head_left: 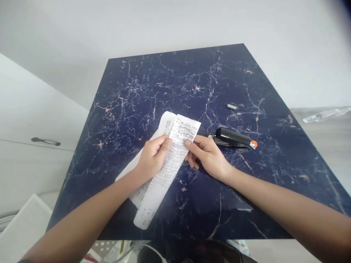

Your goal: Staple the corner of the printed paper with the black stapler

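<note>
Head view: left hand (153, 157) and right hand (205, 155) pinch the paper slips (170, 164) from opposite edges.

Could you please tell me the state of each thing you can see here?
Receipts: two, overlapped, held in both hands.
Left hand: gripping the receipts.
Right hand: pinching the receipts' right edge.
Stapler: shut, lying untouched on the table.
Staples: loose strip, apart from the stapler.
Drawer: shut.
</note>
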